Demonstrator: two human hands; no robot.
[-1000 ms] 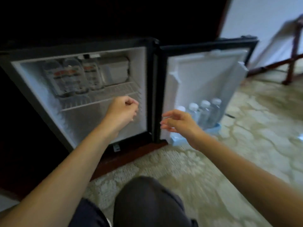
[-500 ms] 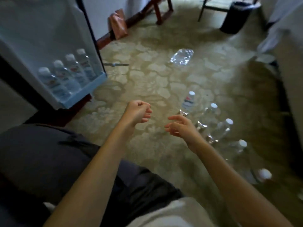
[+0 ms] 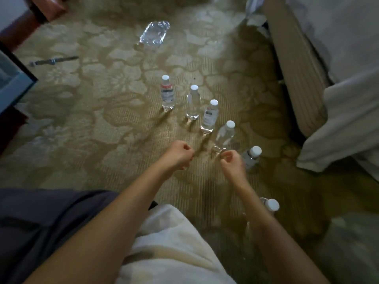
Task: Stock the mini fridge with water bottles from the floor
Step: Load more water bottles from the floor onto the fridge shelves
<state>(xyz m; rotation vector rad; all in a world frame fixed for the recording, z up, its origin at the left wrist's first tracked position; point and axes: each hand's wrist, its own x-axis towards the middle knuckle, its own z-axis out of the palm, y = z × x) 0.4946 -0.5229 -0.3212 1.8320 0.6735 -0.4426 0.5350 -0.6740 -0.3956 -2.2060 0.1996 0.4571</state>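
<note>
Several clear water bottles with white caps stand in a curved row on the patterned carpet, from the far bottle (image 3: pixel 167 93) with a red label, past a middle bottle (image 3: pixel 209 117), to a near bottle (image 3: pixel 270 206) half hidden behind my right forearm. My left hand (image 3: pixel 178 154) hovers above the carpet left of the row, its fingers curled into a fist that holds nothing. My right hand (image 3: pixel 232 160) hangs with loosely curled fingers beside the base of one bottle (image 3: pixel 224 136) and holds nothing. Only a corner of the mini fridge door (image 3: pixel 12 87) shows at the left edge.
Crumpled clear plastic wrap (image 3: pixel 154 33) lies on the carpet beyond the bottles. A thin metal object (image 3: pixel 53 60) lies at the far left. A bed base (image 3: pixel 297 68) with a hanging white sheet (image 3: pixel 338 119) borders the right side. My knee fills the lower left.
My view has swung from the open fridge to the floor on the right. Both hands have moved toward the row of bottles, and my right hand's fingers have curled in.
</note>
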